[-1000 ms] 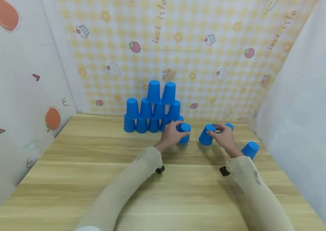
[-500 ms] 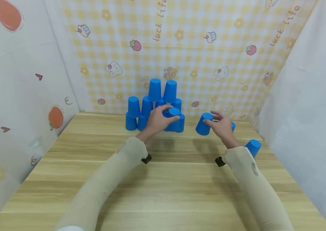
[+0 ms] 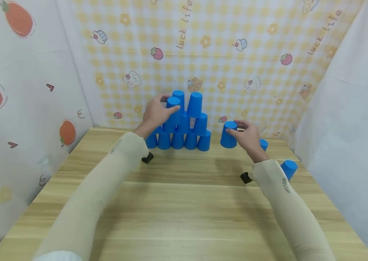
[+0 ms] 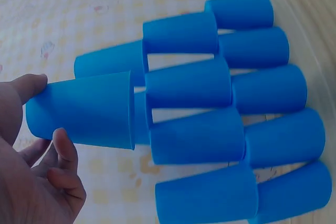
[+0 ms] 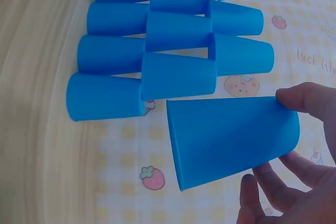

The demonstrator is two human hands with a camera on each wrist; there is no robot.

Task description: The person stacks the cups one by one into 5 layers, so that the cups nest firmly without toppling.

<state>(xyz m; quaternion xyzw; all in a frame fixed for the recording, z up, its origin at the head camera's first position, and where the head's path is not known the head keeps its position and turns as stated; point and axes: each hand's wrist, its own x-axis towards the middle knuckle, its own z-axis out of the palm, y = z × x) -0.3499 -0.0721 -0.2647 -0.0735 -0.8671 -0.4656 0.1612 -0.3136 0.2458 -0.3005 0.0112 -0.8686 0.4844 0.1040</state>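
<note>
My left hand (image 3: 155,113) holds an upside-down blue plastic cup (image 3: 173,108) near its closed end, thumb on one side and fingers on the other. In the head view that cup overlaps the upper left of a stepped stack of upside-down blue cups (image 3: 195,106). The left wrist view has the held cup (image 4: 84,111) beside the third-level cups; whether it touches the stack I cannot tell. Right of the stack, my right hand (image 3: 248,137) grips another upside-down blue cup (image 3: 228,137), raised off the table. The right wrist view shows that cup (image 5: 236,137) slightly tilted, apart from the stack.
Two more blue cups, one at the back right (image 3: 263,145) and one nearer the right edge (image 3: 289,169), stand partly behind the right arm. A patterned cloth (image 3: 220,65) hangs right behind the stack. The wooden table (image 3: 184,214) extends toward me.
My left hand has carried its cup leftward and up from the table to the stack's upper left. My right hand has lifted its cup off the table and moved slightly left.
</note>
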